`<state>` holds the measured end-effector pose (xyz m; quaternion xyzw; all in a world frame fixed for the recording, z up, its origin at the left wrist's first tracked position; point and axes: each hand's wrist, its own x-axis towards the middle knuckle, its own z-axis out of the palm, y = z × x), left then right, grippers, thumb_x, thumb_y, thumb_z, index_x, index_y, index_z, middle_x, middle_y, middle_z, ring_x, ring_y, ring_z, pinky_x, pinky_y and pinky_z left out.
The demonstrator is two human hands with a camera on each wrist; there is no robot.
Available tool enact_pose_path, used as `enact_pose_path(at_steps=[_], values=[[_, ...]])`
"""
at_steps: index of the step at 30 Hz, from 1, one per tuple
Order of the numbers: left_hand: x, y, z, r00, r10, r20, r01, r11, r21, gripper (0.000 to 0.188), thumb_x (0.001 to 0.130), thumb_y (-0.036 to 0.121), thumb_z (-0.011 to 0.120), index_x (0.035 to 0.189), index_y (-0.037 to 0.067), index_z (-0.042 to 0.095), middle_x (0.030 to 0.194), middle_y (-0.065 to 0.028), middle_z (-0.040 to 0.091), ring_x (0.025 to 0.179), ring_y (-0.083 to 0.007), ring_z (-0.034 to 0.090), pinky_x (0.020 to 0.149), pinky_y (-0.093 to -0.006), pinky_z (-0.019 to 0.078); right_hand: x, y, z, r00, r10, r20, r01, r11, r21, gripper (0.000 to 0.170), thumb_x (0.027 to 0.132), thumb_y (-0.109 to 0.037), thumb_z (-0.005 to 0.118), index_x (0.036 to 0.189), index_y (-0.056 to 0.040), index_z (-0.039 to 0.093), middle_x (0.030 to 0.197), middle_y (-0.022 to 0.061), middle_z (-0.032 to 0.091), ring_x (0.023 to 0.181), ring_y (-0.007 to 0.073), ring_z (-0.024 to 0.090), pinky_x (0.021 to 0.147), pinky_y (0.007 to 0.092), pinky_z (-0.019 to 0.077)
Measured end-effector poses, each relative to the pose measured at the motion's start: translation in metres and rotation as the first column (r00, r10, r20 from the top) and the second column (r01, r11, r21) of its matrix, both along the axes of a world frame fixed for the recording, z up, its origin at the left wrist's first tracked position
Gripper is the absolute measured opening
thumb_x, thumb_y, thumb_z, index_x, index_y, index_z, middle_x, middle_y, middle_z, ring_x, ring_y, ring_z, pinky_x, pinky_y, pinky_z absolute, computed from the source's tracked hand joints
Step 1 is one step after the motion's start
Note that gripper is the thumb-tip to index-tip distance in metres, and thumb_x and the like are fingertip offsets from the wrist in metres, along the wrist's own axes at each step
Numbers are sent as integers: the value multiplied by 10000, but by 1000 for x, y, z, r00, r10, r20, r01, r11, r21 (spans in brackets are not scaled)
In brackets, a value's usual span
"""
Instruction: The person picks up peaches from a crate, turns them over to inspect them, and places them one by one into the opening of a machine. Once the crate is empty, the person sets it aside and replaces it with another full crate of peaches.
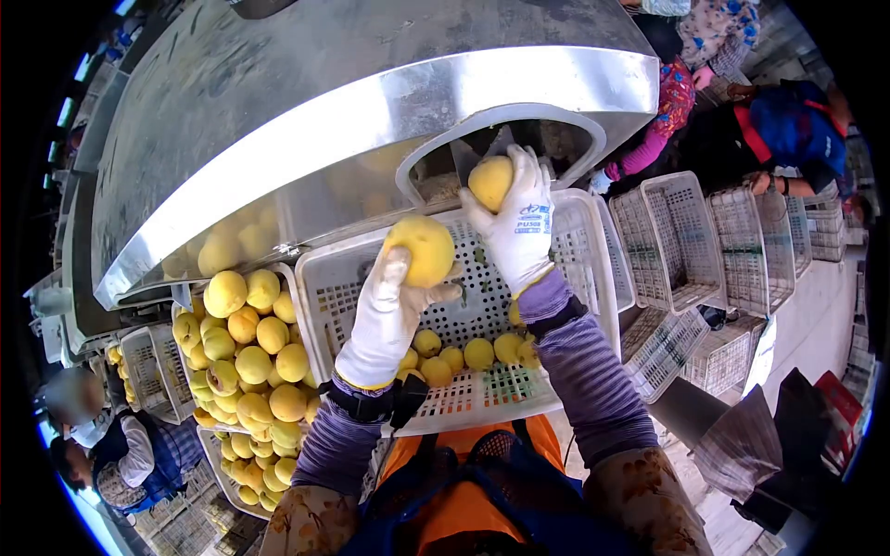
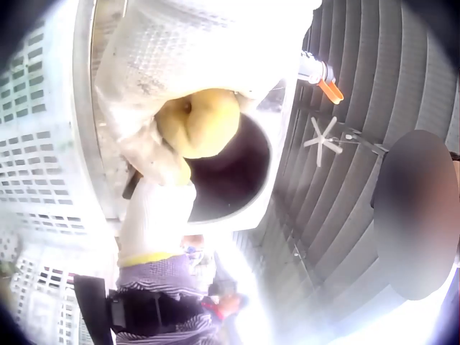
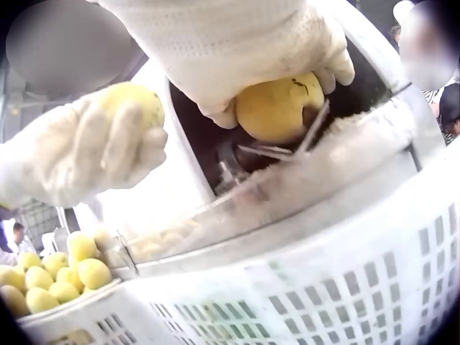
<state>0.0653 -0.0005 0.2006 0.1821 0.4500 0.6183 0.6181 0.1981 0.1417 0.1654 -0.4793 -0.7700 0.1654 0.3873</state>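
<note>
Left hand [image 1: 378, 310]: grips one fruit [image 1: 428, 248] before the machine [image 1: 399, 97]
Right hand [image 1: 524, 222]: grips another fruit [image 1: 490, 182] at the machine's opening [image 1: 567, 141]
Machine top [image 1: 306, 42]: grey, smudged metal
Basket [image 1: 582, 250]: below the machine's edge
Room: ribbed roof [image 2: 377, 79], fan [image 2: 324, 142], higher than the machine

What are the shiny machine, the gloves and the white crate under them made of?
The machine looks like metal, perhaps stainless steel: smooth, with bright reflections. The gloves seem knitted cloth: finely bumpy; any coating I can't tell. The crate is probably matte plastic: stiff walls, neat rows of moulded-looking holes.
</note>
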Motion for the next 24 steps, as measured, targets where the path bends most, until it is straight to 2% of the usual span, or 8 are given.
enact_pose_path(at_steps=[7, 8, 12, 13, 14, 16, 20, 24], values=[[5, -2, -18, 986, -98, 138, 89, 994, 68, 858, 877, 756, 524, 1393, 74, 458, 1195, -157, 630, 841, -236, 636, 668, -337, 514, -31, 45, 0, 996, -45, 82, 38, 995, 92, 729, 802, -387, 768, 1284, 59, 450, 1238, 275, 531, 1214, 447, 501, 1118, 551, 304], [3, -1, -23, 979, -87, 183, 79, 996, 50, 868, 890, 760, 485, 1414, 68, 441, 1190, -146, 631, 896, -242, 642, 725, -355, 524, -28, 48, 13, 992, -2, 123, -3, 999, 41, 731, 823, -413, 755, 1279, 67, 445, 1240, 284, 525, 1202, 447, 506, 1110, 541, 316], [-4, 8, -28, 951, -98, 293, 80, 994, 74, 833, 965, 722, 349, 1472, 62, 392, 1235, -125, 611, 1093, -249, 620, 948, -409, 514, -1, 16, 54, 887, 303, -348, -342, 938, -53, 925, 837, -575, 718, 1386, 85, 374, 1333, 295, 473, 1271, 394, 479, 1130, 497, 299], [1, 10, -19, 959, -78, 274, 58, 995, 81, 827, 975, 709, 342, 1485, 59, 374, 1275, -134, 593, 1141, -253, 602, 988, -410, 497, 11, -14, 57, 962, 262, -73, -256, 963, 81, 996, 809, -576, 746, 1441, 74, 332, 1400, 291, 432, 1366, 378, 408, 1151, 471, 296], [7, 13, -9, 965, -51, 256, 29, 996, 88, 822, 985, 695, 335, 1499, 55, 356, 1315, -144, 575, 1189, -257, 584, 1027, -410, 479, 16, -42, 71, 947, 320, -37, -321, 946, -30, 943, 790, -414, 804, 1454, 60, 331, 1428, 279, 434, 1407, 380, 387, 1145, 451, 329], [18, 10, 12, 991, -107, -84, 116, 987, 111, 884, 995, 692, 294, 1573, 33, 180, 1556, -174, 332, 1433, -280, 353, 1176, -387, 302, 16, -76, 70, 829, 333, -449, -520, 753, -403, 843, 749, -244, 811, 1417, 51, 389, 1413, 279, 469, 1367, 396, 447, 1127, 459, 359], [15, -4, -25, 961, 46, -271, -31, 998, 57, 933, 983, 717, 251, 1579, 13, 106, 1601, -167, 241, 1483, -294, 236, 1210, -389, 207, 6, -51, 56, 940, 191, -283, -187, 981, 41, 743, 720, -266, 811, 1302, 52, 476, 1270, 241, 561, 1255, 461, 507, 1127, 575, 318], [-40, -27, -123, 840, 56, -539, -203, 955, -218, 822, 994, 642, 319, 1575, 77, 183, 1597, -175, 277, 1481, -321, 250, 1208, -456, 197, -14, 26, 2, 997, 0, -74, -6, 997, -76, 752, 730, -337, 813, 1269, 78, 492, 1230, 261, 567, 1169, 460, 540, 1119, 551, 337]])
